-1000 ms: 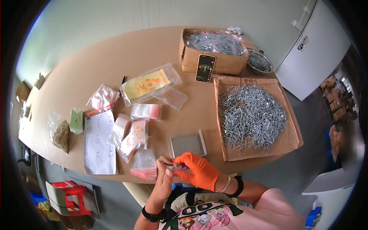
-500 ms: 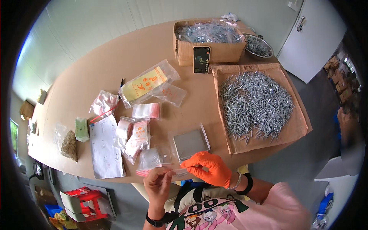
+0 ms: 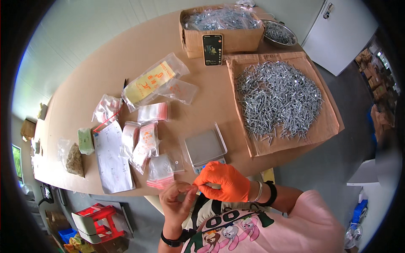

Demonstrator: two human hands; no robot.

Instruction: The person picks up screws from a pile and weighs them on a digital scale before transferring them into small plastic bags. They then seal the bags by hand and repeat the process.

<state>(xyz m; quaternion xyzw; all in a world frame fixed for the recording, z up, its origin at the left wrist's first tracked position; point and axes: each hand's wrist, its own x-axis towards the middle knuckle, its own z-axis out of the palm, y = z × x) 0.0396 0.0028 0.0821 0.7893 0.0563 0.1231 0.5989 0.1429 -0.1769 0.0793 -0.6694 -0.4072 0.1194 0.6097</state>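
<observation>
My bare left hand (image 3: 179, 200) and orange-gloved right hand (image 3: 224, 182) meet at the table's near edge. Their thumbs and fingers are pinched together on the edge of a small clear zip bag, which the fingers mostly hide. Just beyond them sits a small scale (image 3: 204, 147) with a grey square platform, nothing on it. Left of it lies a stack of clear zip bags (image 3: 160, 168) with red edges. To the right, a large heap of silvery screw-like metal pieces (image 3: 278, 99) rests on a flattened brown sack (image 3: 270, 148).
A cardboard box (image 3: 236, 42) of filled clear bags stands at the back, a phone (image 3: 212, 49) leaning on it. Beside it is a metal bowl (image 3: 279, 33). More plastic bags (image 3: 140, 143), a paper sheet (image 3: 113, 158) and a green block (image 3: 86, 141) lie left. A red stool (image 3: 101, 221) stands below.
My hands have drawn closer together and slightly toward my body, and the clear bag between them now shows less. The view has tilted a little, so the table's things appear higher.
</observation>
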